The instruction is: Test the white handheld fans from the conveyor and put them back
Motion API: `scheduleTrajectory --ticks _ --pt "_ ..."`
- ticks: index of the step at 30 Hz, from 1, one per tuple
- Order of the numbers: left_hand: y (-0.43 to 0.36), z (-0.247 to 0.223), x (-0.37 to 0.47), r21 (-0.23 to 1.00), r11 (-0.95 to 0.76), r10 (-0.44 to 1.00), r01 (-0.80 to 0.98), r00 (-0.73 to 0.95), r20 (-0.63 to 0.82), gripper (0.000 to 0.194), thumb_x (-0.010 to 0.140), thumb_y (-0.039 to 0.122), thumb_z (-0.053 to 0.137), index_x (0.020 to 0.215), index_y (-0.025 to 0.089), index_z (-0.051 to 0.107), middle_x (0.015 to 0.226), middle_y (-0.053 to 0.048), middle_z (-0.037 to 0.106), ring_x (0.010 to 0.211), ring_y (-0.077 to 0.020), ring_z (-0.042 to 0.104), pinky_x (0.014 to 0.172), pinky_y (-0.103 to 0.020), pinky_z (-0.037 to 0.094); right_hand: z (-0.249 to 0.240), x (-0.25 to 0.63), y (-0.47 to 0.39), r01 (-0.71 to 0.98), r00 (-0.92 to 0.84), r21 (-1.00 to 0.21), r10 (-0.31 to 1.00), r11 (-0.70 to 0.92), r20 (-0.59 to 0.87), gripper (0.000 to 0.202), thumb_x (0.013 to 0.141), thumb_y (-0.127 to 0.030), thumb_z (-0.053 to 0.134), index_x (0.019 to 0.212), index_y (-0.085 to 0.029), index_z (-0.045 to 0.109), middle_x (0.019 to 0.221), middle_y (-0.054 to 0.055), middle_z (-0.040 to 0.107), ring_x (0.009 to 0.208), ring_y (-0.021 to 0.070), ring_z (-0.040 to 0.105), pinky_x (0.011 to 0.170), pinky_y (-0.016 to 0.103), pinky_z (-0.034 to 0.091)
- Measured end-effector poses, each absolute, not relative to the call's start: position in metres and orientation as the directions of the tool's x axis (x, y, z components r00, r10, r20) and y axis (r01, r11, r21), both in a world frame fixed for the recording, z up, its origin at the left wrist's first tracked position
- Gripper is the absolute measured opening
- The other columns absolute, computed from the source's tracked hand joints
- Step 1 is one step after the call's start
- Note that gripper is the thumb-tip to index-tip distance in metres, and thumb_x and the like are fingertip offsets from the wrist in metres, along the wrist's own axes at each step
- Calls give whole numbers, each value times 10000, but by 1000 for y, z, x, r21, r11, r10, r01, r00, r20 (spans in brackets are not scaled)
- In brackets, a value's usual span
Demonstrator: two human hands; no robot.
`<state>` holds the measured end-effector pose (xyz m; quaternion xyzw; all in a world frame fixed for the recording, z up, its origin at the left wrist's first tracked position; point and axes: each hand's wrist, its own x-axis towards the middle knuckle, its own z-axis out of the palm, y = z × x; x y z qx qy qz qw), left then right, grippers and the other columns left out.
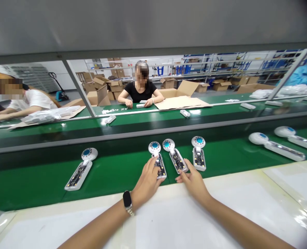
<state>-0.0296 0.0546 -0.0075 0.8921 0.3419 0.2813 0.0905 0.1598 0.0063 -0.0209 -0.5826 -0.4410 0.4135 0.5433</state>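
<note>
My left hand (pixel 148 176) is on a white device (pixel 161 170) with a round, blue-centred head and an open rectangular body showing a dark circuit board. Its fingers lie over the body and hide part of it. My right hand (pixel 194 180) grips the lower end of a similar device (pixel 178 160) between thumb and fingers; this one lies tilted, its head towards the upper left. Just right of it, untouched, lies another such device (pixel 199 157). All of them rest on the green conveyor belt (pixel 117 173).
One more device (pixel 78 174) lies to the left, and two (pixel 284 150) lie at the right. A white worktop (pixel 169 214) runs along the front. Beyond a grey rail (pixel 132 133), a second belt carries white parts. Co-workers sit opposite, near cardboard (pixel 181 102).
</note>
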Motion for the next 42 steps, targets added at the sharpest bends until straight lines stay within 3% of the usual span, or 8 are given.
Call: scheduleTrajectory --ticks 8,11,15,18,21,25,35,42 --pt "47 -4 -32 359 -792 602 494 537 590 199 856 256 495 1015 148 442 1332 -196 311 1266 -273 344 974 -417 416 -12 140 -14 -18 58 -981 980 192 190 467 861 -413 450 1281 -237 348 1200 134 515 608 130 594 548 303 495" --pt "40 -1 -30 202 -934 355 296 697 623 230 860 252 492 1065 154 460 1284 -172 416 1246 -255 384 1016 -411 378 -12 133 -22 -179 -16 -969 984 169 175 511 865 -398 458 1320 -258 273 1289 112 442 832 165 597 741 335 485" --pt "29 5 -27 167 -982 167 88 819 549 354 855 308 499 1176 185 419 1236 -146 495 1213 -246 430 1039 -411 344 -9 129 -28 -226 55 -968 993 110 100 386 843 -407 500 1178 -229 431 1155 62 544 1098 203 480 960 347 353" --pt "27 6 -27 296 -952 256 85 752 607 519 845 434 461 1273 195 289 1342 -187 357 1279 -303 317 1025 -493 323 -7 127 -29 -308 32 -951 999 -6 -17 507 787 -423 568 1221 -242 379 1058 62 587 959 220 565 824 364 443" --pt "33 4 -28 449 -868 481 211 578 660 511 874 334 415 1319 204 200 1422 -174 212 1323 -308 209 1026 -539 274 -5 124 -33 -407 -159 -897 980 -172 -115 773 743 -452 600 1352 -261 163 883 49 632 683 209 635 589 341 483" --pt "41 5 -31 571 -765 634 297 503 588 439 875 238 405 1302 197 309 1437 -141 220 1316 -286 232 1043 -493 265 -1 120 -42 -391 -397 -880 912 -271 -105 876 744 -484 586 1377 -220 40 664 18 639 566 205 640 524 316 461" --pt "43 4 -33 637 -729 661 251 497 562 311 867 253 466 1160 205 556 1393 -102 347 1222 -260 410 992 -424 384 -8 120 -40 -460 -399 -848 914 -265 -70 659 725 -419 626 1260 -289 262 1074 93 536 584 166 637 553 342 480" --pt "45 4 -33 651 -714 679 257 481 555 303 862 261 483 1145 204 574 1402 -97 342 1206 -260 431 993 -431 388 -7 122 -39 -470 -416 -841 908 -268 -56 635 720 -432 641 1240 -300 302 1117 93 503 603 158 626 586 364 483"
